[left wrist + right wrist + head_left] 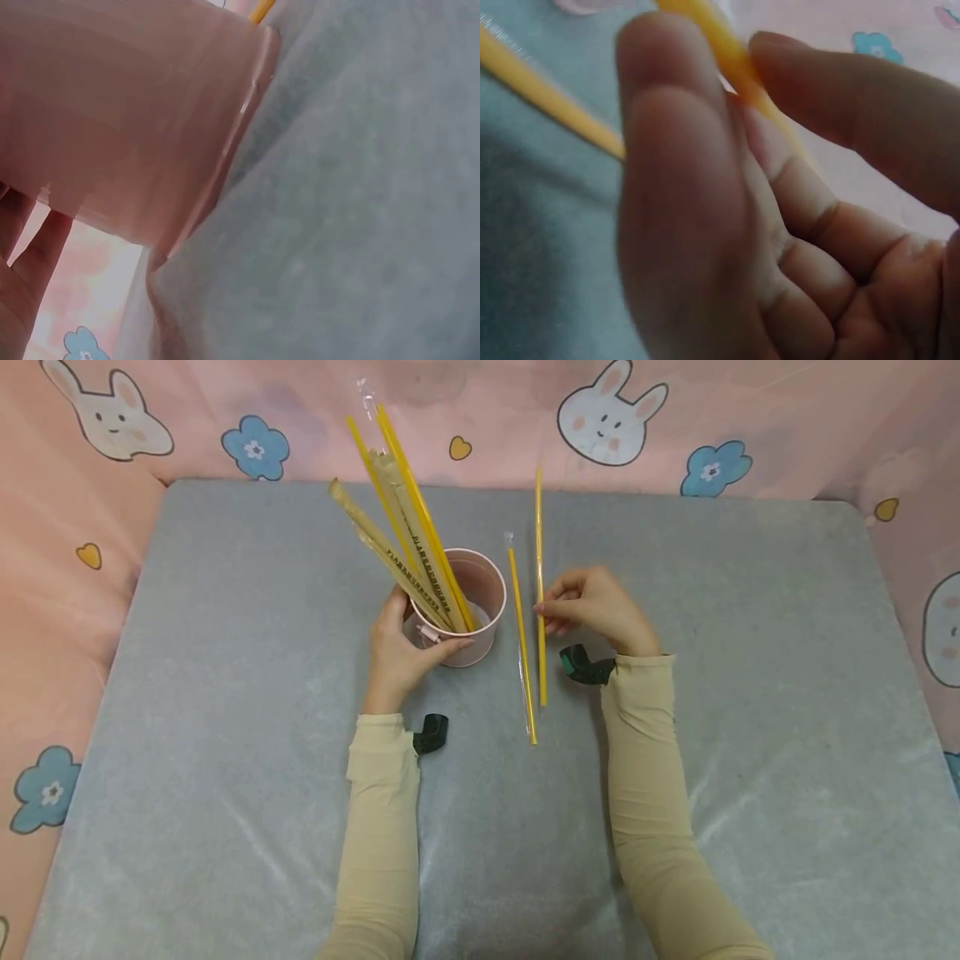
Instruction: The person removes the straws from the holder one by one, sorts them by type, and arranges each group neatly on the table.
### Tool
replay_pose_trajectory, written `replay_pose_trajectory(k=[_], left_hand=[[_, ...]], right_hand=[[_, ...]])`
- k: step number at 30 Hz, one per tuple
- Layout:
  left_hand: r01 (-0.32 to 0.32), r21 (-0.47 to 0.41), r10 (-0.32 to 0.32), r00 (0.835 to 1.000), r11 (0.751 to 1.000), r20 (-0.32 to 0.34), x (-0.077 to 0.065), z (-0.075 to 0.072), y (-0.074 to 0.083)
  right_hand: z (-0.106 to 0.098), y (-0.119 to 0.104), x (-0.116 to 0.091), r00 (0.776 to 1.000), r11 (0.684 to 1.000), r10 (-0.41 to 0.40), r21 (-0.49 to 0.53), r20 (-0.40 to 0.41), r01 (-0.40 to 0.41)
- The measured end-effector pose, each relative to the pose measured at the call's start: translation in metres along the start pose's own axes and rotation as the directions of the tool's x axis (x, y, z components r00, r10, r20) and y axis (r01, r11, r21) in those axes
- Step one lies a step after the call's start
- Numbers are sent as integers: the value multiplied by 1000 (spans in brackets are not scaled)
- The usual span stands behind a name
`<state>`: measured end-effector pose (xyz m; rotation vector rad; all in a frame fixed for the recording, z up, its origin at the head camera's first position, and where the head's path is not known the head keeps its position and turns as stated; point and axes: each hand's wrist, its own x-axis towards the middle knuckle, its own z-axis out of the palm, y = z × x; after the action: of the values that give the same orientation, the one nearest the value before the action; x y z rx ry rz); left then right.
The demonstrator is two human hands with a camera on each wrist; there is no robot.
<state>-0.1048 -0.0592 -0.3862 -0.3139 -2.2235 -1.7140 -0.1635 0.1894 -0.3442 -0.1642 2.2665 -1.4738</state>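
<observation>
A small pink bucket (480, 647) stands on the grey cloth, its side wall (135, 112) filling much of the left wrist view. My left hand (393, 652) grips the bucket from the left, thumb across its near side. Several straws lean out of it to the left: yellow straws (412, 485) and paper-wrapped straws (386, 556) with dark print. My right hand (596, 610) pinches a yellow straw (539, 527) between thumb and fingers, right of the bucket. Another yellow straw (522, 635) in a clear sleeve lies between the bucket and that hand.
The grey cloth-covered table (787, 735) spreads around both arms. Behind it hangs a pink sheet (495, 410) with rabbits, flowers and hearts. Black wrist-worn pieces sit at the left cuff (431, 733) and the right cuff (588, 667).
</observation>
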Motion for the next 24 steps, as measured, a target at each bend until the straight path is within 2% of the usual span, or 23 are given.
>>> replay_pose_trajectory(k=[7, 13, 20, 24], left_hand=[[-4, 11, 4, 1000, 1000, -5, 0, 1, -1], [-4, 4, 4, 1000, 1000, -4, 1, 2, -1], [11, -9, -11, 1000, 1000, -2, 1, 2, -1], [-2, -2, 2, 1000, 1000, -4, 1, 2, -1]], right_hand=[[2, 10, 7, 989, 994, 94, -58, 111, -88], [4, 16, 10, 982, 995, 98, -39, 162, -93], [4, 21, 12, 982, 994, 105, -11, 156, -105], [4, 22, 13, 981, 993, 116, -1, 154, -118]])
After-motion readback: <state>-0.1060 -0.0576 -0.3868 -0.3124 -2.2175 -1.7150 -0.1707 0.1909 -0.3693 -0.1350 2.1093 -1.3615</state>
